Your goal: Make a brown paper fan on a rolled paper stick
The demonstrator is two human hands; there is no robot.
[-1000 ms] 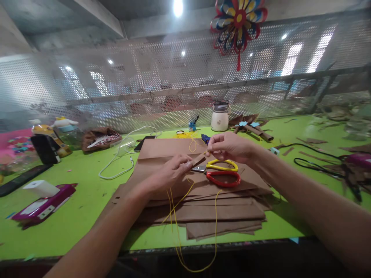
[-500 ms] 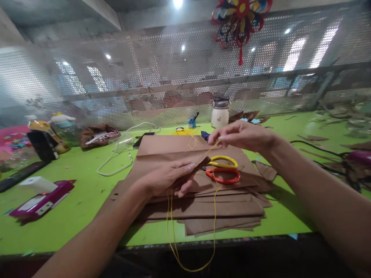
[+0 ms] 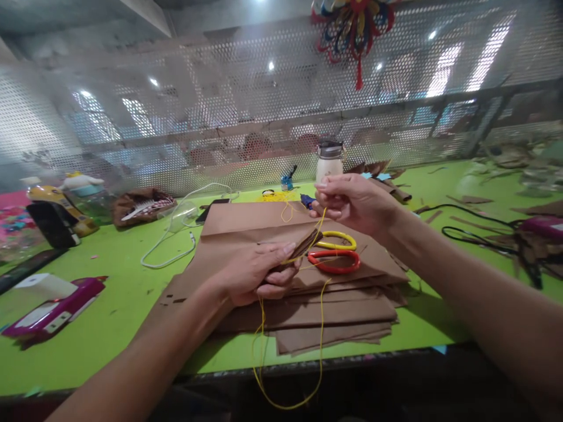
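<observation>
My left hand [image 3: 268, 272] is closed on a small folded bundle of brown paper [image 3: 311, 239], thumb on top and fingers beneath. Yellow string [image 3: 322, 328] crosses the bundle by my thumb and hangs in a long loop past the table's front edge. Up and to the right, my right hand [image 3: 352, 202] pinches the string, which runs taut between it and the bundle. Scissors with one yellow and one red handle [image 3: 334, 262] lie just right of the bundle, their blades largely hidden. Under both hands is a stack of brown paper sheets [image 3: 246, 223].
Behind the stack are a tangle of yellow string [image 3: 279, 197], a small blue bottle [image 3: 287, 183] and a grey-lidded jar [image 3: 329, 158]. A white cable [image 3: 169, 255] and a purple power strip [image 3: 57, 310] lie left. Black cables [image 3: 475, 234] lie right.
My right hand has drawn the string up, and the string now lies across the paper bundle. My left fingers have curled more tightly round the bundle. The view has shifted slightly.
</observation>
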